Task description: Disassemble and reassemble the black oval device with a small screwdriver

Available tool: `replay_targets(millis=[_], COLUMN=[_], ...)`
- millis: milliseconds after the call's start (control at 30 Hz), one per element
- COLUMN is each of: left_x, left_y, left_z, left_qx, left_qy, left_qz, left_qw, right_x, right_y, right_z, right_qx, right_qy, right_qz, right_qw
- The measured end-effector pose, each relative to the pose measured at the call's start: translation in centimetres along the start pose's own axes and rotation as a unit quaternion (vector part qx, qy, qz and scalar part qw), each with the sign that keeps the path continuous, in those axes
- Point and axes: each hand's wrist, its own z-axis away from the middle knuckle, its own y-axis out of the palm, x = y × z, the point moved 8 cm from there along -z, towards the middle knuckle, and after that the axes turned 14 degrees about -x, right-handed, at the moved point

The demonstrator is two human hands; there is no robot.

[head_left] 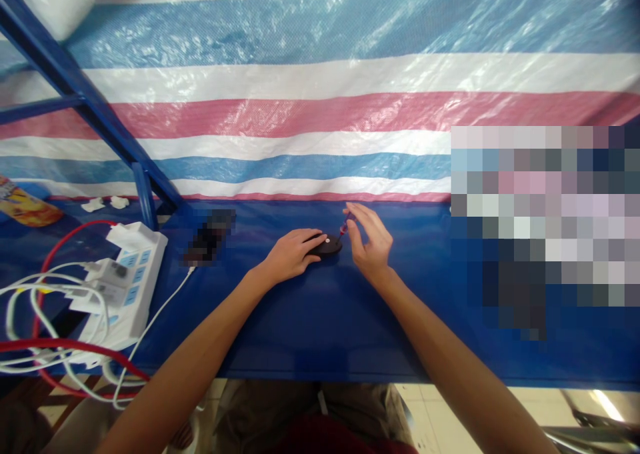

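A small black oval object point(331, 246), which looks like a computer mouse, lies on the blue table with a pale round spot on its upper face. My left hand point(294, 254) grips its left end, fingers over the far side and thumb along the near side. In my right hand point(371, 239) is a small screwdriver point(343, 230) with a red and purplish handle, held between thumb and fingers. It leans over the object's right end, and its tip meets or nearly meets the surface there. My fingers cover part of the handle.
A white power strip point(145, 287) with plugs, white cables and a red cable point(75, 345) occupies the table's left side. Behind it are a phone-like blurred item point(211, 237), white scraps point(119, 202) and a yellow packet point(27, 204). A blue frame point(100, 101) rises at left; striped sheeting hangs behind.
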Motion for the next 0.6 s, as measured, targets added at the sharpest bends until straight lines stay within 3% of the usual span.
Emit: replay_targets(millis=[367, 533, 600], left_x=[-0.6, -1.1, -1.3], left_y=[0.0, 0.3, 0.4], left_z=[0.0, -0.2, -0.3], left_qx=[0.020, 0.046, 0.050], left_qy=[0.019, 0.034, 0.036], left_qz=[-0.005, -0.039, -0.049], left_qw=[1.000, 0.998, 0.997], right_x=[-0.4, -0.8, -0.9], right_y=[-0.2, 0.8, 0.8], right_z=[-0.1, 0.3, 0.4], right_qx=[-0.008, 0.043, 0.035], right_qy=[0.011, 0.035, 0.039], right_qz=[0.007, -0.023, -0.013], right_qw=[1.000, 0.998, 0.999])
